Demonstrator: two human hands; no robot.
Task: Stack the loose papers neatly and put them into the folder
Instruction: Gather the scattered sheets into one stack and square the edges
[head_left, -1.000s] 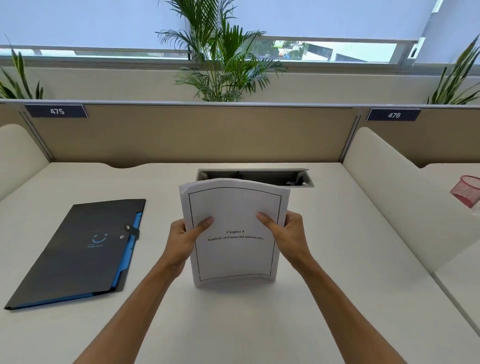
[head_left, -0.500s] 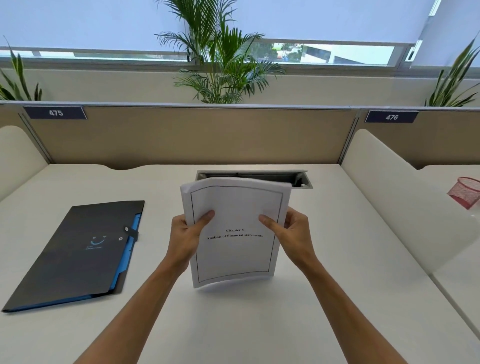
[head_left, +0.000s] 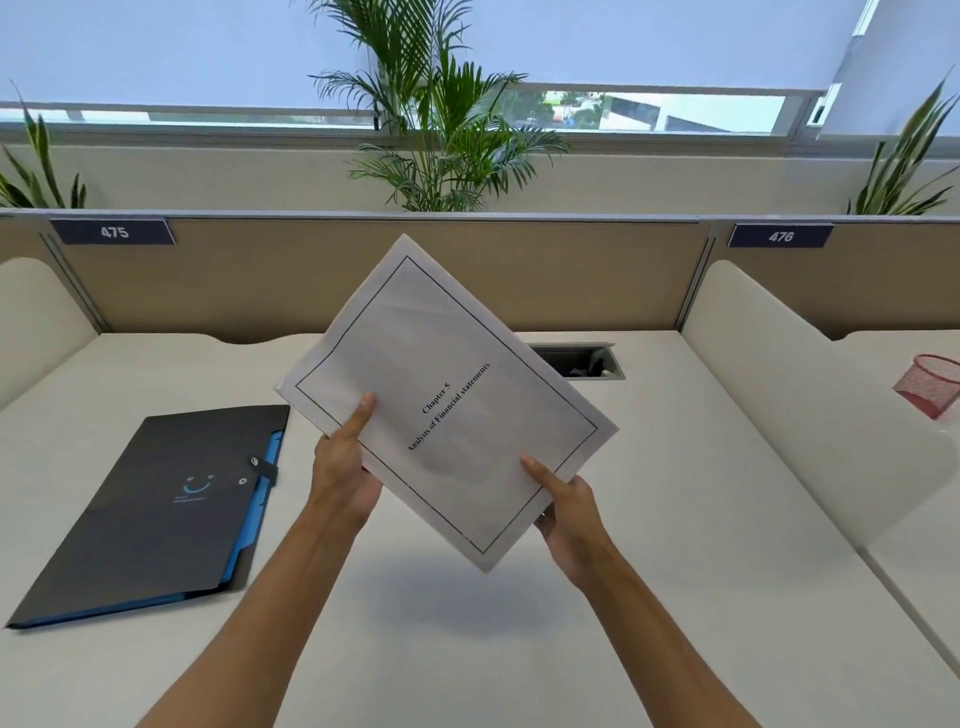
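A pale counter (head_left: 675, 519) runs up to a tan partition (head_left: 260, 280) with number plates 475 and 476, and potted palms (head_left: 441, 130) stand behind it under a wide window. Above the counter, the stack of papers (head_left: 447, 395) is held in the air, turned on a slant so one corner points down toward the person; its top sheet reads "Chapter 5, Analysis of Financial statements". The left hand (head_left: 340, 478) grips the stack's lower left edge, thumb on the printed face and the other fingers hidden behind. The right hand (head_left: 569, 512) pinches the lower right edge the same way, thumb on top. Well to the left of the left hand's fingers, the dark folder (head_left: 150, 509) lies flat and closed on the counter, blue edging showing. Far right of the right fingers stands a pink mesh bin (head_left: 930, 384).
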